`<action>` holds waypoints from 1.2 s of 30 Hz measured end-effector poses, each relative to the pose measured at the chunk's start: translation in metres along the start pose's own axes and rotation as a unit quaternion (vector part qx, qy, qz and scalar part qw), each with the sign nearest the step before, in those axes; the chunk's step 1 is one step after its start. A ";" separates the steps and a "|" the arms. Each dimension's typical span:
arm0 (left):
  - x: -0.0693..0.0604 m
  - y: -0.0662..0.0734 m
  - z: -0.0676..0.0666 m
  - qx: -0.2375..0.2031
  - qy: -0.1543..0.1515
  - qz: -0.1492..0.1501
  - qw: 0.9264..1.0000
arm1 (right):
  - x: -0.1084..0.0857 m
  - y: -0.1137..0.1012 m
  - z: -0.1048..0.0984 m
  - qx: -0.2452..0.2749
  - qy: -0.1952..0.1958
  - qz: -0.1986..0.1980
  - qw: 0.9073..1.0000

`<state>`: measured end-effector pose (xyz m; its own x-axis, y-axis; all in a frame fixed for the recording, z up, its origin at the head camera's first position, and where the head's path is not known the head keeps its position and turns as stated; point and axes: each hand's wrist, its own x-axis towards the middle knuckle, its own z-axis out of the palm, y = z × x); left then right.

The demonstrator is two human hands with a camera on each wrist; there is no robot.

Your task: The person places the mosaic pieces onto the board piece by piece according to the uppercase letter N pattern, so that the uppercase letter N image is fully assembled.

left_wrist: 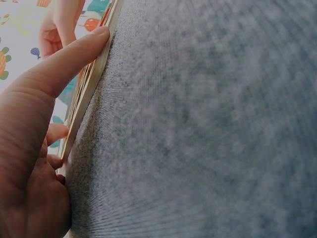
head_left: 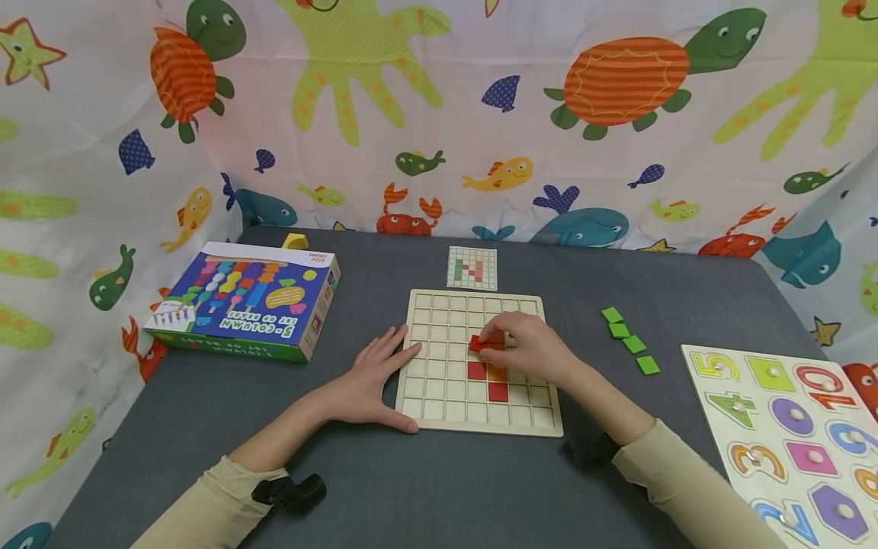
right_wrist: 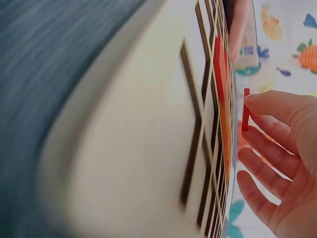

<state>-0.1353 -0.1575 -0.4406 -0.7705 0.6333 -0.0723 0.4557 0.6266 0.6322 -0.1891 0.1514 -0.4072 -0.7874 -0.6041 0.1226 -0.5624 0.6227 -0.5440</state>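
Observation:
A wooden grid board (head_left: pixel 439 412) lies on the dark table. My right hand (head_left: pixel 527 347) is over its middle, pinching a red square tile (right_wrist: pixel 246 110) between thumb and fingers; in the right wrist view the tile stands on edge, apart from the grid. Two red tiles (head_left: pixel 498 392) and an orange tile (head_left: pixel 497 374) sit in grid cells below that hand, which partly covers more orange. With fingers spread, my left hand (head_left: pixel 366 385) rests at the board's left side, thumb (left_wrist: pixel 81 54) and fingertips touching its edge.
Behind the board lies a small pattern card (head_left: pixel 472 268) with coloured squares. Several green tiles (head_left: pixel 619 331) lie to the right, near a number puzzle board (head_left: pixel 716 412). A bead-set box (head_left: pixel 247 297) stands at the left, with a yellow piece (head_left: pixel 295 241) behind it.

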 end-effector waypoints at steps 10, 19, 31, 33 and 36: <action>0.000 0.001 0.000 -0.001 -0.001 0.000 1.000 | 0.013 -0.017 0.020 -0.045 -0.002 -0.060 0.997; 0.000 0.001 0.000 -0.001 0.000 -0.003 1.000 | 0.012 -0.018 0.020 -0.033 -0.001 -0.065 0.997; 0.000 0.000 0.000 0.001 -0.001 0.001 1.000 | -0.003 0.008 -0.001 0.050 0.016 0.001 0.999; 0.000 -0.001 0.000 0.000 0.000 0.001 1.000 | -0.007 0.014 -0.006 0.053 0.024 0.010 0.998; 0.000 -0.001 0.000 -0.003 0.001 0.002 1.000 | -0.015 0.026 -0.014 0.040 0.036 0.018 0.998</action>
<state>-0.1357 -0.1578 -0.4414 -0.7691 0.6354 -0.0685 0.4567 0.6214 0.6367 -0.1955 0.1834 -0.4119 -0.8239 -0.5437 0.1600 -0.5147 0.5997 -0.6128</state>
